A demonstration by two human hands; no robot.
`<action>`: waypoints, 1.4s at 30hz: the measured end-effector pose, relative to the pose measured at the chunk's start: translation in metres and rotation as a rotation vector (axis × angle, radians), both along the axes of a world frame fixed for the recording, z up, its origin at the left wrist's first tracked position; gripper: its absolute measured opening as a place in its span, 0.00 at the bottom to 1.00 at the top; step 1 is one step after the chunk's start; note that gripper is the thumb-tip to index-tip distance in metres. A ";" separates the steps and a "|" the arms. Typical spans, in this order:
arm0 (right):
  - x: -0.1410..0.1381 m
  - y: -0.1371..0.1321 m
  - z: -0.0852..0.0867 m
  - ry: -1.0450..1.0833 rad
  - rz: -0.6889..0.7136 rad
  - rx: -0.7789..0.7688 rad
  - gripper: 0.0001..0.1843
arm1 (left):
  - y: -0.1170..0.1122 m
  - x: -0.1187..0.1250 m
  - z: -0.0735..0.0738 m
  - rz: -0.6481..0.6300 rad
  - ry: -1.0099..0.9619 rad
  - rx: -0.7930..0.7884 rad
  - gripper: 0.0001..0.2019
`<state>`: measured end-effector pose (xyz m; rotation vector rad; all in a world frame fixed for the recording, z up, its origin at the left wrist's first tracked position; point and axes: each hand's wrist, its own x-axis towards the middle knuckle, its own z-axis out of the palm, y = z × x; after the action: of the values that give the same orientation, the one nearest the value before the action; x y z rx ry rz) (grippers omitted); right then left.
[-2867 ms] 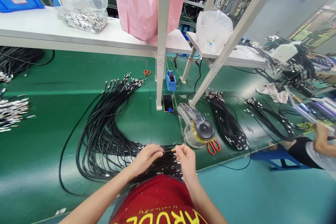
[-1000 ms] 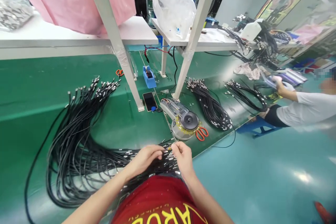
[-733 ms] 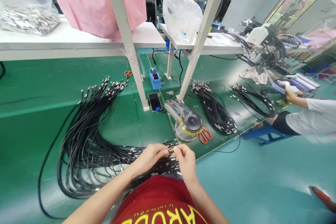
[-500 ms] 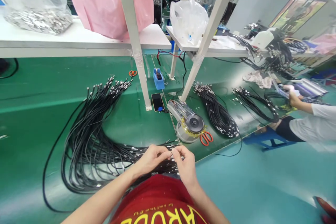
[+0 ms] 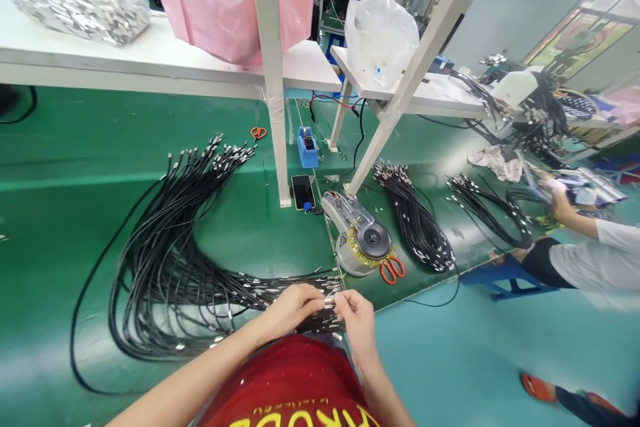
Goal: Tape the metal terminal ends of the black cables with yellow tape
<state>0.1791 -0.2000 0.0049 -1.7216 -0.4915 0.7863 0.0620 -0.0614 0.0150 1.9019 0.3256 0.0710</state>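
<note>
While both hands (image 5: 293, 310) pinch, black cable (image 5: 300, 278), silver metal tip (image 5: 328, 303)

beyond the fingers (image 5: 320, 300) stands a white shelf (image 5: 125, 60); right of them spreads a shiny teal floor (image 5: 475, 360), and farther off a pale wall (image 5: 480, 13) holds a window (image 5: 577, 37).

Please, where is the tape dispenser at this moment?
In the head view, the tape dispenser stands on the green mat above the right hand, with orange scissors at its lower right and a black cable bundle to its right.
</note>
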 end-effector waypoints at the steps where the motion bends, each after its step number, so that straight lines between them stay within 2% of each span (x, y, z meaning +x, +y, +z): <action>1: 0.001 -0.001 -0.001 -0.004 0.017 -0.010 0.19 | 0.000 -0.001 -0.001 0.003 0.010 0.018 0.21; 8: 0.008 0.001 0.011 -0.021 0.178 -0.033 0.19 | 0.000 -0.003 -0.006 -0.044 0.018 -0.063 0.23; 15: 0.012 0.011 0.024 -0.007 0.181 -0.007 0.20 | 0.006 -0.002 0.000 0.002 0.019 -0.152 0.24; 22: 0.010 0.010 0.019 -0.002 0.174 0.000 0.18 | 0.004 -0.004 0.005 0.028 0.034 -0.169 0.25; 29: 0.001 0.000 0.015 -0.004 0.177 0.013 0.15 | -0.007 -0.007 0.000 0.051 0.044 -0.137 0.25; 32: 0.000 -0.003 0.010 -0.037 0.188 0.008 0.15 | -0.011 -0.005 -0.003 0.017 0.046 -0.093 0.25; 34: 0.007 -0.004 0.001 -0.118 0.196 -0.022 0.15 | -0.004 -0.007 -0.004 0.022 0.008 -0.012 0.22; 36: 0.020 -0.003 -0.012 -0.307 0.189 -0.116 0.16 | 0.014 -0.017 -0.005 0.134 -0.034 0.116 0.19; 38: 0.035 -0.002 -0.026 -0.519 0.181 -0.238 0.16 | 0.036 -0.039 -0.009 0.348 -0.014 0.246 0.21; 40: 0.045 0.000 -0.036 -0.640 0.184 -0.312 0.14 | 0.053 -0.071 -0.017 0.490 0.032 0.312 0.20; 42: 0.048 0.003 -0.041 -0.685 0.193 -0.328 0.10 | 0.052 -0.108 -0.030 0.528 0.065 0.350 0.19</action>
<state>0.2270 -0.1966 -0.0359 -2.2728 -1.0474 0.3995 -0.0461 -0.0092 -0.0149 2.1161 0.9023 0.4428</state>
